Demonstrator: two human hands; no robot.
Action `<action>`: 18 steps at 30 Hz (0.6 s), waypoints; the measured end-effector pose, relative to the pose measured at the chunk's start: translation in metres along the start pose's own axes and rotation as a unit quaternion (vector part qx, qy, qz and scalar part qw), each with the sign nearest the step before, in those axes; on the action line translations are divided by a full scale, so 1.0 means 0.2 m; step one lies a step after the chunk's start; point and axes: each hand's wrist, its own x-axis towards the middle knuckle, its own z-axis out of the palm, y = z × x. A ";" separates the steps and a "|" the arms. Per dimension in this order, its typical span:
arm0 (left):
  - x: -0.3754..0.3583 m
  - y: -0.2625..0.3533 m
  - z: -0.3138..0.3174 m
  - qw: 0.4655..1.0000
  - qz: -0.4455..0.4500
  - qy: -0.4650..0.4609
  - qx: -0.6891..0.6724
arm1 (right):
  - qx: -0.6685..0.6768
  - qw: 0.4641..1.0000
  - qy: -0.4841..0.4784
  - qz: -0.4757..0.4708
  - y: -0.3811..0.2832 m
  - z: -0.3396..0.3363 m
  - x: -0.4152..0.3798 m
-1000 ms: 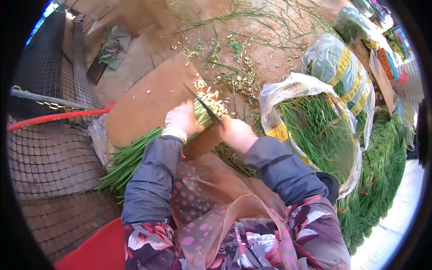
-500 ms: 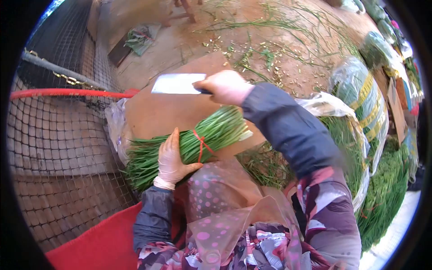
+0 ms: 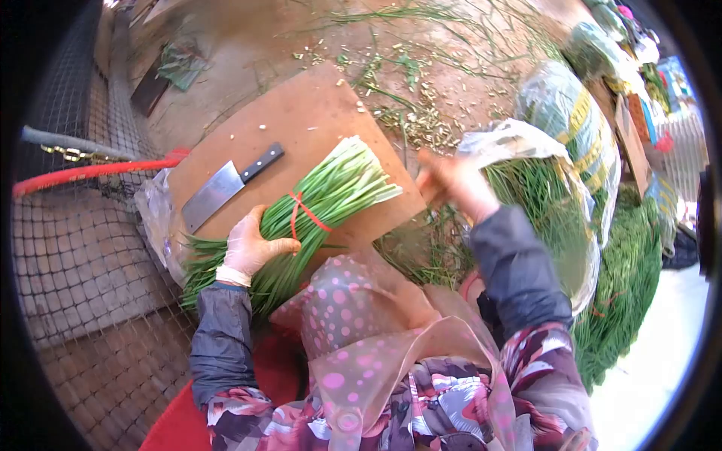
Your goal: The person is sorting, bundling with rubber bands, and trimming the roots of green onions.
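A bunch of green chives (image 3: 342,184), tied with a red band (image 3: 295,203), lies across the wooden board (image 3: 308,98). Its pale cut ends point to the upper right and the leaves trail to the lower left. My left hand (image 3: 252,246), in a thin whitish glove, grips the bunch below the band. A cleaver (image 3: 218,192) with a black handle rests flat on the board above that hand. Off the board's right edge, my right hand (image 3: 457,184) is smeared by motion, apart from the cleaver.
At right stands a plastic bag of greens (image 3: 530,188), with a wrapped bundle (image 3: 575,113) behind it and more greens (image 3: 620,278) beyond. Cut bits (image 3: 421,124) litter the ground past the board. Black netting (image 3: 83,255) and a red hose (image 3: 98,173) are at left.
My right hand has let go of the cleaver and moved right, leaving it on the board. My left hand still grips the bunch. The view has shifted.
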 end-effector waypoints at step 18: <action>-0.54 0.13 0.08 0.915 0.023 -0.035 -0.402 | 0.327 0.800 0.170 -0.473 -0.14 -0.18 -0.83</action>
